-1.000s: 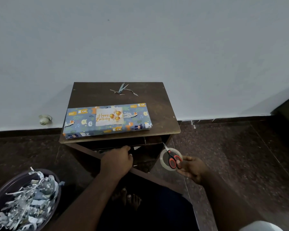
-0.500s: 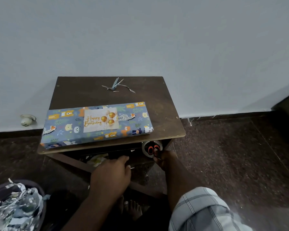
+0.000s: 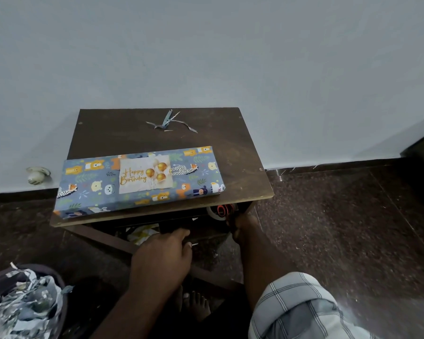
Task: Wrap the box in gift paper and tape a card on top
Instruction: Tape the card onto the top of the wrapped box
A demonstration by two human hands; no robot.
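The right hand grips scissors and a tape roll just under the table's front edge. The left hand curls on the drawer below. The wrapped box lies lengthwise above, card on top.

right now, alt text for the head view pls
A wrapped box with a Happy Birthday card on top lies on a small wooden table. Below its front edge, the right hand holds scissors and tape roll.
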